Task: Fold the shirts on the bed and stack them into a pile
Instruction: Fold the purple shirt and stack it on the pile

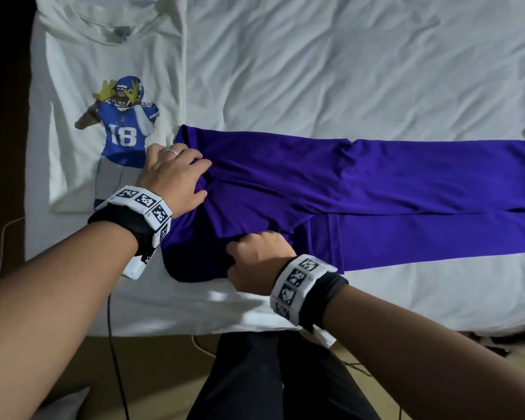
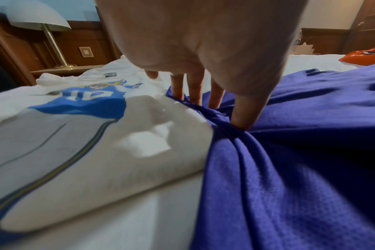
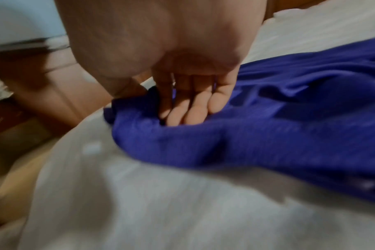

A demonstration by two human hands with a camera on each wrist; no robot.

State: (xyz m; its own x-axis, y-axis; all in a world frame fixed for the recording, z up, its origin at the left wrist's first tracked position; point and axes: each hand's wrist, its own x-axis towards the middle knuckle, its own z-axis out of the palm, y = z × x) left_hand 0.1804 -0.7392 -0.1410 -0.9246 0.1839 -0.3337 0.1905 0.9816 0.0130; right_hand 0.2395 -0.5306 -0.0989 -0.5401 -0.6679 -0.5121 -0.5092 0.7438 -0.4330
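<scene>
The purple shirt point(image 1: 331, 189) lies on the bed point(image 1: 346, 71), long axis running right from both hands; left hand point(image 1: 172, 174) pinches its far-left corner, right hand point(image 1: 259, 262) grips the near-left edge

Purple shirt point(image 1: 331, 183): plain, long strip across bed point(image 1: 346, 71) w/ sides folded in, left end bunched and creased, right end runs out of view. White tee point(image 1: 112, 56): folded flat, collar at far end, blue #18 football-player print up, just left of purple shirt, edges touching.
</scene>
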